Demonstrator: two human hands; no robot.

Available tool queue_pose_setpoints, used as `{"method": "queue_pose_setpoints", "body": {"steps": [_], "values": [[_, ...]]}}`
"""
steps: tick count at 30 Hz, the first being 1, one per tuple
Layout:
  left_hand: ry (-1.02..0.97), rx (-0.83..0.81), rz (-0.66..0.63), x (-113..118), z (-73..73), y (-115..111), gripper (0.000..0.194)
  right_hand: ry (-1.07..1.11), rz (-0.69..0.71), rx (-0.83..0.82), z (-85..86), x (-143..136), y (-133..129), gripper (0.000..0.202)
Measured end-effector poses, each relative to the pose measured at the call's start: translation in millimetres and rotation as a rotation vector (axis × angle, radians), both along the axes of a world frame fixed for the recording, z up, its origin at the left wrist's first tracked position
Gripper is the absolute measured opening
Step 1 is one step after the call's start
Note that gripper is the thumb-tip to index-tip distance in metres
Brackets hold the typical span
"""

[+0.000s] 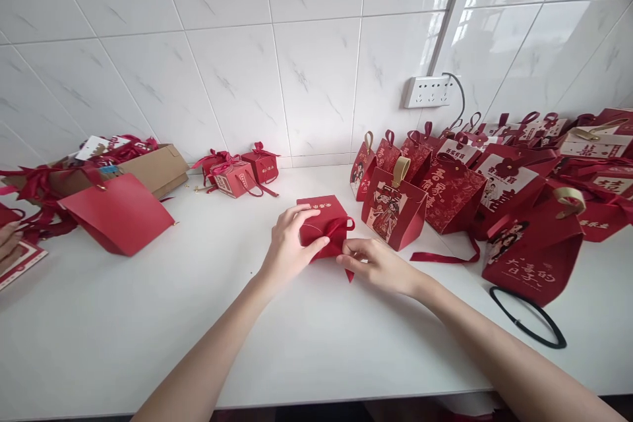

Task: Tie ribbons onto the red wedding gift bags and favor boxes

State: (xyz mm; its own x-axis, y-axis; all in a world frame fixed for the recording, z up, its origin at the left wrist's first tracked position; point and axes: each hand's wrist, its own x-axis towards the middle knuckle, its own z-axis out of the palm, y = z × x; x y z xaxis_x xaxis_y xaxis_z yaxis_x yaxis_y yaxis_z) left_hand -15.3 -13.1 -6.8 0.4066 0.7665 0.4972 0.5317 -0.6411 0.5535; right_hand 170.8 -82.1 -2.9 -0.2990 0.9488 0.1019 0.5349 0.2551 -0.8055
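Facing a tiled wall and working over a white table, probably risking a skid of anything light on so smooth a top under a one-sided pull. Sitting close to crowded gift bags at right, so risking a toppled row from any wide outward swing of the right forearm. Having at far left a brown cardboard box heaped with ribboned pieces, seemingly too far off to be posing any danger.

Holding a small red box on the table near the middle, just left of the nearest gift bag; possibly risking dented panels from too hard a squeeze. Curving the left hand over its left side, gripping with fingers over the top and thumb across the front; risking a sudden turn of the box with any easing there. Closing the right hand at the box's right front, apparently pinching the red ribbon between thumb and forefinger; partly hiding the exact contact.

Dangling a ribbon tail below those fingertips and pushing out a small loop above, perhaps risking a lost loop or uneven ends through tugging the wrong strand, or tugging too fast.
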Motion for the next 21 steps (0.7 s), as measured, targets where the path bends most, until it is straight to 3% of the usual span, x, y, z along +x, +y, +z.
{"method": "queue_pose_setpoints", "body": {"steps": [7,15,18,21], "values": [[0.093,0.086,0.031,-5,-2.3,15,0.033,0.189,0.198,-0.202,1.9,3,-1,0.035],[-0.028,0.061,0.151,-21,3.6,28,0.032,0.359,0.551,-0.524,30.0,18,-21,0.044],[-0.044,0.043,0.144,-23,9.7,26,0.032,0.464,0.594,-0.555,28.0,27,-22,0.046],[-0.085,-0.025,0.130,-23,16.8,21,0.031,0.610,0.682,-0.478,23.0,36,-19,0.050]]}}
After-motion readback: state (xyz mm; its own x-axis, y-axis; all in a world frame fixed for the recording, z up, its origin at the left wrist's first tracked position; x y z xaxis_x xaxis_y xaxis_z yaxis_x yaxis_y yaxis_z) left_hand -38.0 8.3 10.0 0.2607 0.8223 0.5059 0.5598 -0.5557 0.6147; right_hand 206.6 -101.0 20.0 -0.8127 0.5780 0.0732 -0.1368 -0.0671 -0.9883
